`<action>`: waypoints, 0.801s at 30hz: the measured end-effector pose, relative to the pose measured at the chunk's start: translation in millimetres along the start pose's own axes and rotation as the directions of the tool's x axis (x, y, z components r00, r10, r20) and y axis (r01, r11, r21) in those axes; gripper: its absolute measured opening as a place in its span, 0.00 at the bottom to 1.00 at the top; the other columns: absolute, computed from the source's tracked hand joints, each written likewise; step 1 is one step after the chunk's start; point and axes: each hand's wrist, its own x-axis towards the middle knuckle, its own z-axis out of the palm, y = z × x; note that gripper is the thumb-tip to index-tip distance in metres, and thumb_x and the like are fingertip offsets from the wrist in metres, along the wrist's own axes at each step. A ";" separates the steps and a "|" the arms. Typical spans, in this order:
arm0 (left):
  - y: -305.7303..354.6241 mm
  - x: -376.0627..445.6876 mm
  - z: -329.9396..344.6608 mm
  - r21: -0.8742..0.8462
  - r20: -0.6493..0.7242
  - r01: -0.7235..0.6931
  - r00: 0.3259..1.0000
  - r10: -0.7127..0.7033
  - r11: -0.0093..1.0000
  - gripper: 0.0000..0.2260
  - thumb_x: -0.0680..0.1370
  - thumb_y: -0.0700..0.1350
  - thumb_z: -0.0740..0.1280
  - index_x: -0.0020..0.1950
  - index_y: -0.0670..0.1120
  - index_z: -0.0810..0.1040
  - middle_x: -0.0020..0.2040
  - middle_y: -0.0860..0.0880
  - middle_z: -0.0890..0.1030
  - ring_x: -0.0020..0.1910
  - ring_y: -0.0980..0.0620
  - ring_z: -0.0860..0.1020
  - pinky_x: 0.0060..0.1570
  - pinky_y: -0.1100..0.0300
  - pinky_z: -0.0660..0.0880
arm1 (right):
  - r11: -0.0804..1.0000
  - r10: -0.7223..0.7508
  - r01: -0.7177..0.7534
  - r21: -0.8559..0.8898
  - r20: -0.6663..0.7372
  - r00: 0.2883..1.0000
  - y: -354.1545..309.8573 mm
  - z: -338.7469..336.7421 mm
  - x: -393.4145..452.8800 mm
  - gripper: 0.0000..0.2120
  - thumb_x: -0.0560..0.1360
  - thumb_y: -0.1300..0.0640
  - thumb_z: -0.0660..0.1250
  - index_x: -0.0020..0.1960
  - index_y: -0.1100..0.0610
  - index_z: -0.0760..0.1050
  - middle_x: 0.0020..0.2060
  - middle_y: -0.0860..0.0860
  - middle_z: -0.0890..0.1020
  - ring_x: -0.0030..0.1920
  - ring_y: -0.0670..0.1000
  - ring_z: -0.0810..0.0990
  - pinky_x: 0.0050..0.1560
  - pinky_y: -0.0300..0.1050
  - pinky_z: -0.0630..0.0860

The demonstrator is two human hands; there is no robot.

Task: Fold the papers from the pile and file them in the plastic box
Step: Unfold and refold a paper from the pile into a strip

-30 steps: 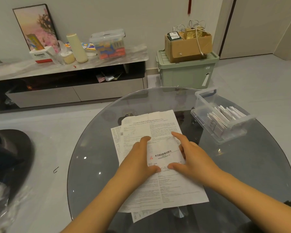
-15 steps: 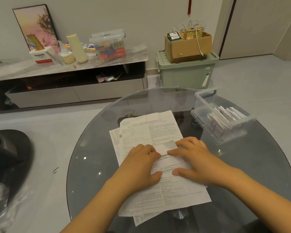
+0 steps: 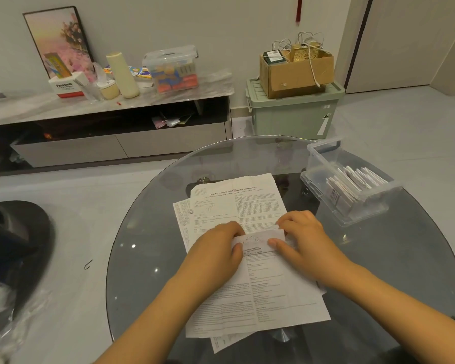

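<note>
At lower centre our pile of white printed paper sheets [image 3: 258, 298] on the round glass table [image 3: 147, 232] remains unfolded. Above it, our left hand [image 3: 216, 250] and right hand [image 3: 300, 243] pinch a small folded paper slip [image 3: 258, 240] (mid-crease, we judge). At right, the clear plastic box [image 3: 323, 158] already holds filed folded papers [image 3: 352, 185].

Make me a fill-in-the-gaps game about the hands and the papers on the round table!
1. Both hands, the left hand and the right hand, hold one small ____ paper.
2. The pile of papers lies on a round ____ table.
3. The clear plastic box already holds folded papers standing on ____.
4. The cardboard box sits on a ____ bin.

Missing words: folded; glass; edge; green
</note>
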 end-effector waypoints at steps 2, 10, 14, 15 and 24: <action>-2.2 2.4 3.5 0.024 0.001 0.016 1.000 -0.016 1.000 0.13 0.79 0.46 0.61 0.64 0.52 0.69 0.59 0.55 0.74 0.56 0.57 0.72 0.52 0.66 0.68 | 0.999 0.052 -0.052 -0.012 0.003 0.999 -1.1 2.0 0.5 0.14 0.76 0.44 0.62 0.54 0.53 0.73 0.53 0.44 0.72 0.56 0.46 0.64 0.59 0.40 0.63; -7.8 6.8 10.2 0.142 -0.043 -0.006 0.999 0.012 0.990 0.16 0.78 0.46 0.64 0.66 0.53 0.69 0.59 0.54 0.66 0.61 0.54 0.65 0.57 0.64 0.65 | 0.997 0.078 -0.078 -0.013 0.030 0.997 -6.9 0.2 5.3 0.24 0.77 0.47 0.63 0.71 0.46 0.62 0.58 0.42 0.68 0.61 0.46 0.61 0.65 0.45 0.57; -4.1 5.5 12.3 0.187 -0.027 -0.070 0.997 0.076 0.980 0.10 0.80 0.44 0.60 0.59 0.53 0.76 0.55 0.55 0.70 0.57 0.52 0.67 0.56 0.64 0.63 | 0.999 0.038 -0.037 -0.032 0.027 0.999 -5.3 0.5 5.6 0.14 0.78 0.48 0.61 0.62 0.48 0.69 0.58 0.43 0.69 0.58 0.46 0.61 0.62 0.42 0.57; -2.5 4.7 13.1 0.178 -0.016 -0.081 0.996 0.085 0.981 0.11 0.80 0.45 0.59 0.60 0.52 0.76 0.55 0.54 0.71 0.56 0.53 0.68 0.57 0.64 0.64 | 0.999 0.042 -0.042 -0.011 0.017 0.999 -4.6 0.7 5.9 0.11 0.77 0.49 0.62 0.59 0.49 0.71 0.56 0.43 0.69 0.57 0.45 0.62 0.60 0.40 0.58; 1.1 1.3 14.6 0.165 -0.002 -0.133 0.991 0.136 0.977 0.14 0.79 0.50 0.59 0.64 0.51 0.74 0.58 0.55 0.73 0.55 0.54 0.71 0.58 0.62 0.67 | 0.945 0.157 -0.165 0.282 0.049 0.986 -8.2 -8.7 1.1 0.08 0.73 0.55 0.69 0.42 0.50 0.69 0.35 0.47 0.77 0.33 0.43 0.72 0.34 0.32 0.68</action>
